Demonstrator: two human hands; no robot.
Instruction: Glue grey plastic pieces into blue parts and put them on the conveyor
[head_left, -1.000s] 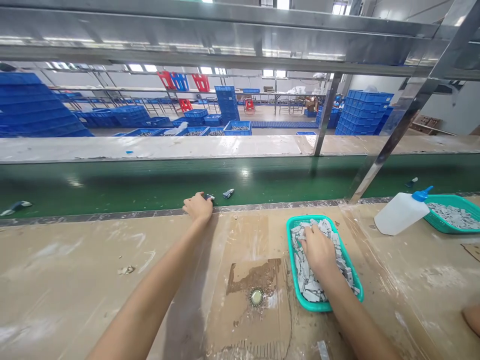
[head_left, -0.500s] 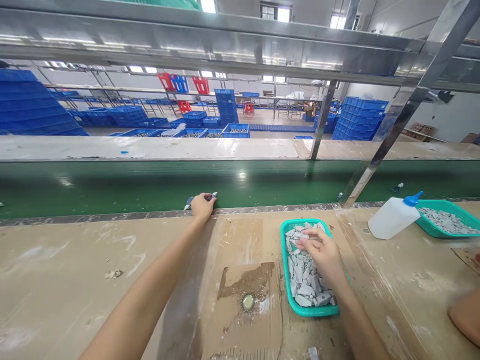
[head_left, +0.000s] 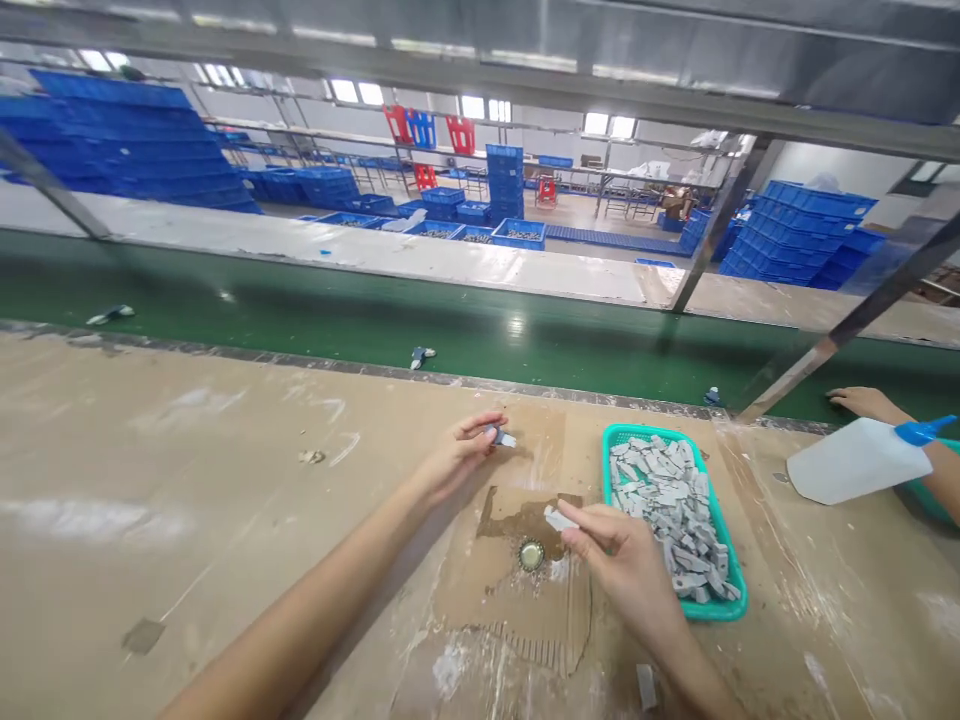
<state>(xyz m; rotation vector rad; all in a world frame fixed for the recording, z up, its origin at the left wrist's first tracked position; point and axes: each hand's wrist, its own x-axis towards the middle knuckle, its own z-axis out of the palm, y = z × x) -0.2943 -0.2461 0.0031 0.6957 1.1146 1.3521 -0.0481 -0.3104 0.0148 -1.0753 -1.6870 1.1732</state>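
My left hand (head_left: 455, 462) pinches a small blue-grey piece with a white end (head_left: 505, 438) above the worktable. Between the thumb and fingers of my right hand (head_left: 626, 550) is a small flat grey-white chip (head_left: 559, 519). It is held just over a bottle cap (head_left: 531, 555) that lies on a torn cardboard sheet (head_left: 517, 615); the cap seems to hold something pale. Right beside that hand stands a green basket (head_left: 739, 590) filled with similar grey chips (head_left: 660, 475).
A green conveyor belt (head_left: 330, 330) runs behind the table, carrying small blue-and-white pieces (head_left: 422, 357). At the right are a white squeeze bottle (head_left: 855, 465) with a blue nozzle and another person's hand (head_left: 862, 402). A slanted metal post (head_left: 825, 350) rises at the belt's edge.
My left hand has come back from the belt with a blue-grey piece. My right hand has left the basket with a chip and moved toward the bottle cap. The view has turned and tilted.
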